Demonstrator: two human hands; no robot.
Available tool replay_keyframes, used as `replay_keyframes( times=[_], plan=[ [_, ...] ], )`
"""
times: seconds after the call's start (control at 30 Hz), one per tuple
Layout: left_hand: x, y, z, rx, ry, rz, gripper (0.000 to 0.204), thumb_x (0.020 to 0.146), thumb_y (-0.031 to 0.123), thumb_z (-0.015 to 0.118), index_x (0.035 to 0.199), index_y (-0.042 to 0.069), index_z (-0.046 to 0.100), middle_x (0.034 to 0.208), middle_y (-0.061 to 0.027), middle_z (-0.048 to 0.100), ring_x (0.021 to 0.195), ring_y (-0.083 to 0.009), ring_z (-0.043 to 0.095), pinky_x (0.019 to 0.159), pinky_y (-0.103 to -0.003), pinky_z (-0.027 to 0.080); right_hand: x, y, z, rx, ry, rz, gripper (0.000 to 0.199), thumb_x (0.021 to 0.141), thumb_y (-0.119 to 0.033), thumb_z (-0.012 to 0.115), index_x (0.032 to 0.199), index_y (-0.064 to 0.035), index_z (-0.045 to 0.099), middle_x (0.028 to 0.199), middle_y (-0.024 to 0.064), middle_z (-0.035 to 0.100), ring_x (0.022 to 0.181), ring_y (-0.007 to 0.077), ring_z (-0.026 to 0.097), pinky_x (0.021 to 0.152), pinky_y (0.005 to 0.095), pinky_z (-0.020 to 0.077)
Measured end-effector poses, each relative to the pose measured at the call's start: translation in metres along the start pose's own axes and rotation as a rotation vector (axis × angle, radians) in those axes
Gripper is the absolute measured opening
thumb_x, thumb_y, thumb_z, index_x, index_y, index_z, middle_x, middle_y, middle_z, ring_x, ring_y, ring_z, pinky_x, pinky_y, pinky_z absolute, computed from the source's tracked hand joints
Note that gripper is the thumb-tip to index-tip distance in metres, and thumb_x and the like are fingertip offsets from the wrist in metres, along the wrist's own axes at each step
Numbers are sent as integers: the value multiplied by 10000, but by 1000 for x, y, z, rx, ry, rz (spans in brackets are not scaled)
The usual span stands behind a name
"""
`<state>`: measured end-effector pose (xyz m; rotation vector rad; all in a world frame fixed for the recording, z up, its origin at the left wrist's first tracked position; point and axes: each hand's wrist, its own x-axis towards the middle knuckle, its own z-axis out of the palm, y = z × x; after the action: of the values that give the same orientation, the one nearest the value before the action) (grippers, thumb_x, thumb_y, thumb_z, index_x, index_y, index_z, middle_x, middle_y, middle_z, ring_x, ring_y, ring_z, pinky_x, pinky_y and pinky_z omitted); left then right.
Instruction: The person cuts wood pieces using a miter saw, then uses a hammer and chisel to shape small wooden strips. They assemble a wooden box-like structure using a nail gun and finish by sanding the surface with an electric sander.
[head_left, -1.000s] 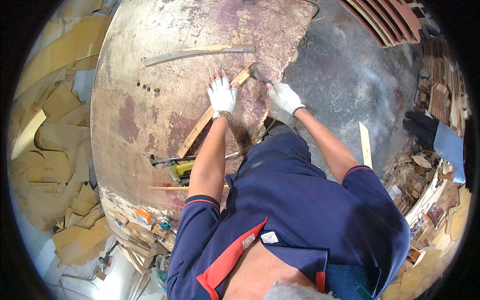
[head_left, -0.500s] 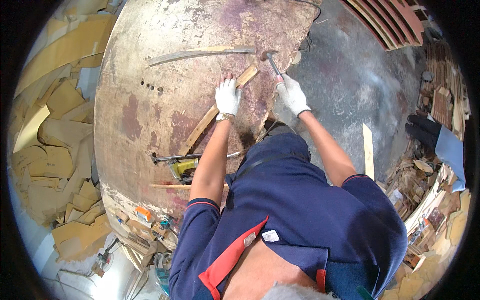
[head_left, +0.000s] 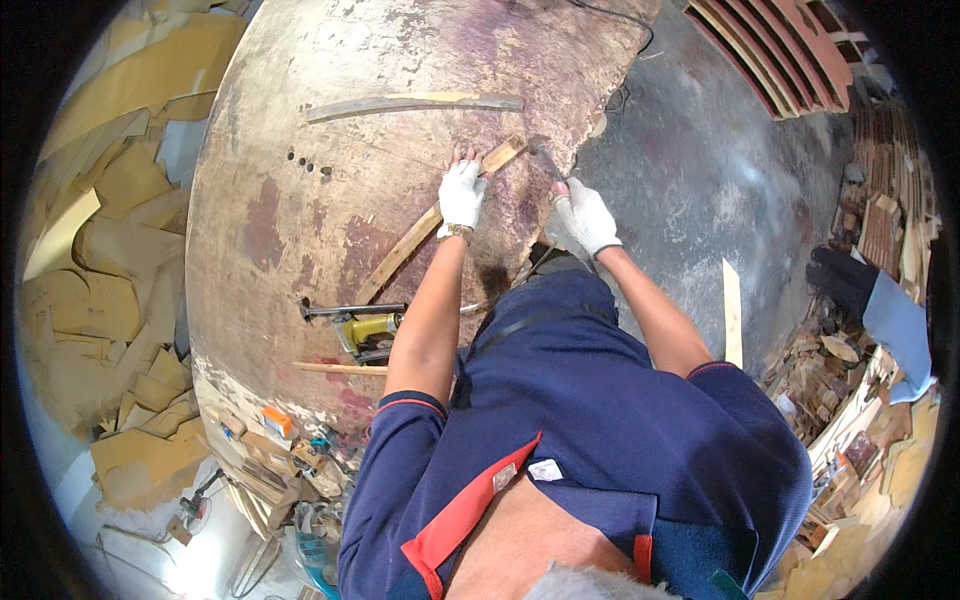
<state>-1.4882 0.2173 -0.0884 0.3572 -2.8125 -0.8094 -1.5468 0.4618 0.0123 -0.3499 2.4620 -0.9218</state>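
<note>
A narrow wooden strip (head_left: 400, 252) lies slantwise across the worn tabletop (head_left: 250, 160). My left hand (head_left: 462, 197), in a white glove with bare fingertips, presses over the strip's upper part and holds it against the surface. In my right hand (head_left: 585, 222), also gloved, is a hammer (head_left: 549, 162), its handle wrapped by the fingers. The hammer's head is blurred and sits right by the strip's far end; whether they touch I cannot tell. Beyond my left hand lies a long, slightly curved grey wooden strip (head_left: 420, 103).
Left of my forearm lie a yellow-green nail gun (head_left: 368, 330), a dark metal bar (head_left: 340, 310) and a thin stick (head_left: 340, 369). Cut sheet pieces (head_left: 90, 300) pile up at the left. Curved wooden parts (head_left: 775, 50) stand at the far right, and scrap wood (head_left: 825, 375) lies at the right.
The hammer's head has come nearer to me, down to the strip's far end. My left hand stays on the strip. The whole view has shifted slightly.
</note>
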Motion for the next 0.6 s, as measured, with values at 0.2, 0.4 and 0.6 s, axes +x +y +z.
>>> replay_keyframes(
  times=[0.2,0.4,0.6],
  plan=[
    [5,-12,8,73,-34,37,428,935,305,693,1316,111,669,1501,-112,558,1453,-364,433,1189,-516,347,20,-53,-18,101,382,-220,392,1061,-368,476,1133,-3,600,845,289,666,828,500,649,727,559,499],
    [5,-16,6,92,-72,65,480,961,343,656,1386,122,620,1555,-132,495,1480,-376,389,1217,-535,287,30,-27,7,-95,145,-104,416,1062,-379,483,1168,6,599,894,282,684,831,491,657,718,562,503],
    [-8,-2,-27,137,-115,-27,685,951,452,637,1521,113,466,1612,-197,388,1508,-408,320,1244,-550,208,2,32,16,-16,142,0,403,1042,-418,513,1097,-35,625,940,300,679,948,517,643,799,583,488]
  ],
)
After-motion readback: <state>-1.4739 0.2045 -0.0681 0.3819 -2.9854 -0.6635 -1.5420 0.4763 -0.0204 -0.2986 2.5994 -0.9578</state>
